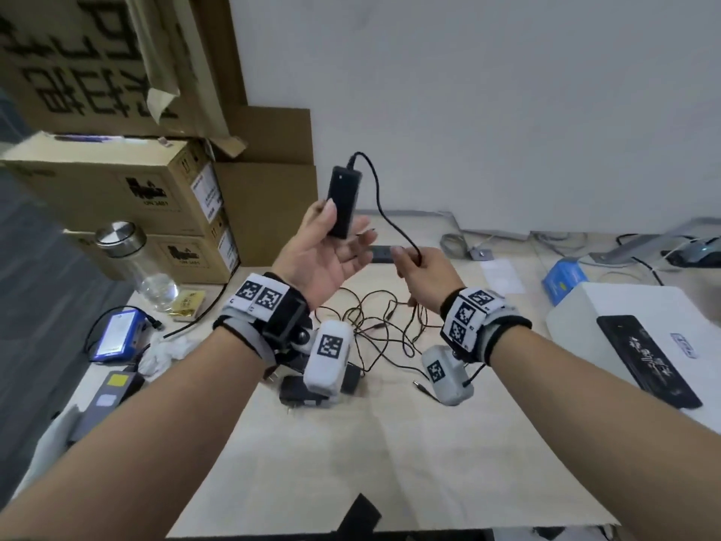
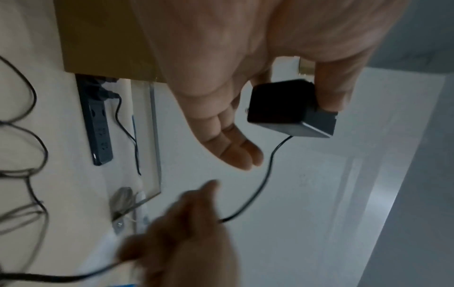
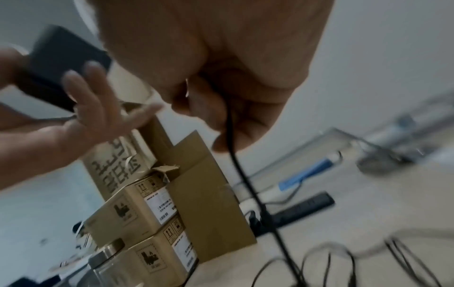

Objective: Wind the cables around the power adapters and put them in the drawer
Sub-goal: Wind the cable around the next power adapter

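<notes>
Black slim adapter (image 1: 343, 203), trailing cable (image 1: 384, 212)

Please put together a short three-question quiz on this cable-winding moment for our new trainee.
1. True or false: the thin black cable is already wound around the black rectangular power adapter.
2. Which hand holds the adapter? A) the left hand B) the right hand C) neither
3. Fill in: more loose black cables lie tangled on the pale wooden ____.

Key
1. False: the cable runs free from the adapter's top in an arc down to the right hand, whose grip pinches it.
2. A: thumb and fingers hold its lower end, and it stands upright.
3. table.
</notes>
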